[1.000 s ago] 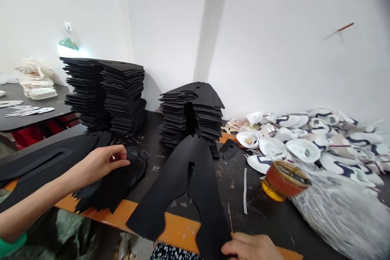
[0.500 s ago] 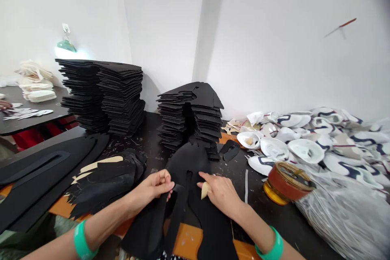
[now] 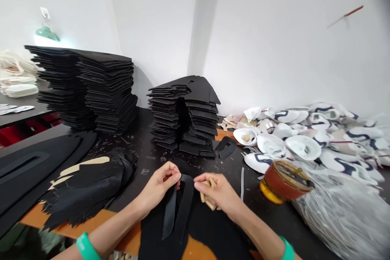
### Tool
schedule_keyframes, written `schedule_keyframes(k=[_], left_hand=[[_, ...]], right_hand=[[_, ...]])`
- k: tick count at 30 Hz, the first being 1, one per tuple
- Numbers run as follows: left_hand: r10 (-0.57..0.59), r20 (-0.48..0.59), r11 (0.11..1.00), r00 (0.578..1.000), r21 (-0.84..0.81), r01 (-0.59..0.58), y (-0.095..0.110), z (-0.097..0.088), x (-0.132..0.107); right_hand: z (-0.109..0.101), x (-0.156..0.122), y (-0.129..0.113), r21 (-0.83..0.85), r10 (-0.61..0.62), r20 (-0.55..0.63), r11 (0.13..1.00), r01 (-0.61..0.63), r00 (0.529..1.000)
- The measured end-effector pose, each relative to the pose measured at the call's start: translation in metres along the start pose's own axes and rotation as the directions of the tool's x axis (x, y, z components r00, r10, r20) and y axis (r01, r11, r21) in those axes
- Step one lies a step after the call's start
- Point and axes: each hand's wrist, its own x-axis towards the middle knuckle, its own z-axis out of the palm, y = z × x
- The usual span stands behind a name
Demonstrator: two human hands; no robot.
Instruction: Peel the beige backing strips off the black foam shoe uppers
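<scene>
A large black cut-out sheet (image 3: 170,227) lies on the dark table (image 3: 146,150) right in front of me. My left hand (image 3: 161,183) pinches one folded-up flap of the sheet at its top edge. My right hand (image 3: 217,193) pinches the neighbouring flap and also keeps a small beige piece (image 3: 207,200) tucked under its fingers. The two hands are almost touching above the sheet's slit. Both wrists wear green bands.
Two tall stacks of black sheets (image 3: 91,89) (image 3: 185,115) stand behind. A fanned pile of black pieces (image 3: 88,187) lies left, long black panels (image 3: 30,166) farther left. A tilted orange glue tin (image 3: 282,180), a clear plastic bag (image 3: 341,211) and a heap of white shoe parts (image 3: 307,138) fill the right.
My left hand left the fanned pile and joined the right over the black sheet. Both hands have folded its inner flaps upward and drawn closer together. The view dropped slightly and shifted right.
</scene>
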Motion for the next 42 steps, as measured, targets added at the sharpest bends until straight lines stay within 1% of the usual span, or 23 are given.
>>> schedule_keyframes(k=[2,5,8,10,11,12,13,15,16,17,18,20,22,25,28,31,35,42], left_hand=[[0.049,0.0,0.998,0.999,0.028,-0.049,-0.004,0.002,0.009],[0.098,0.064,0.993,0.993,0.06,-0.102,-0.008,0.002,0.028],[0.095,0.141,0.992,0.985,0.073,-0.107,-0.009,0.001,0.049],[0.087,0.173,0.99,0.981,0.095,-0.105,-0.008,0.002,0.057],[0.097,0.165,0.986,0.982,0.122,-0.118,-0.007,0.003,0.058],[0.124,0.127,0.975,0.984,0.169,-0.145,-0.005,0.004,0.057],[0.169,0.065,0.954,0.984,0.241,-0.179,-0.002,0.006,0.054],[0.276,-0.055,0.878,0.96,0.421,-0.228,0.003,0.009,0.042],[0.305,-0.076,0.838,0.949,0.494,-0.23,0.006,0.011,0.035],[0.301,-0.069,0.814,0.951,0.539,-0.218,0.009,0.014,0.028],[0.265,-0.043,0.808,0.963,0.554,-0.198,0.01,0.016,0.022],[0.16,0.004,0.837,0.987,0.529,-0.138,0.01,0.021,0.014],[0.091,0.002,0.868,0.996,0.49,-0.081,0.005,0.024,0.012],[0.064,0.001,0.915,0.998,0.399,-0.059,-0.004,0.023,0.018],[0.032,0.063,0.968,0.998,0.247,-0.047,-0.01,0.019,0.023],[0.001,0.118,0.99,0.993,0.142,-0.018,-0.01,0.016,0.025],[-0.039,0.151,0.994,0.988,0.109,0.023,-0.009,0.015,0.026],[-0.063,0.132,0.993,0.989,0.105,0.05,-0.01,0.015,0.025]], right_hand=[[0.004,0.0,0.005,0.084,0.028,-0.011,0.996,-0.027,1.0],[0.008,0.001,0.01,0.157,0.033,-0.056,0.987,-0.024,0.998],[0.006,0.004,0.012,0.192,0.034,-0.11,0.981,-0.012,0.993],[0.005,0.005,0.013,0.216,0.028,-0.139,0.976,0.002,0.99],[0.004,0.005,0.013,0.232,0.024,-0.144,0.973,0.01,0.989],[0.003,0.005,0.014,0.248,0.02,-0.147,0.969,0.017,0.989],[0.003,0.006,0.014,0.264,0.018,-0.152,0.964,0.023,0.988],[0.002,0.006,0.015,0.283,0.017,-0.163,0.959,0.03,0.987],[0.003,0.006,0.015,0.288,0.018,-0.167,0.957,0.032,0.986],[0.003,0.006,0.015,0.292,0.018,-0.167,0.956,0.032,0.986],[0.003,0.006,0.014,0.291,0.017,-0.161,0.956,0.031,0.987],[0.003,0.006,0.014,0.281,0.011,-0.147,0.959,0.031,0.989],[0.002,0.007,0.014,0.265,0.0,-0.133,0.964,0.036,0.991],[0.0,0.007,0.014,0.236,-0.013,-0.121,0.971,0.041,0.993],[-0.001,0.007,0.014,0.202,-0.013,-0.101,0.979,0.034,0.995],[-0.001,0.007,0.013,0.189,-0.014,-0.079,0.982,0.029,0.997],[0.0,0.007,0.013,0.177,-0.002,-0.089,0.984,0.018,0.996],[0.001,0.007,0.013,0.13,0.008,-0.094,0.992,0.004,0.996]])
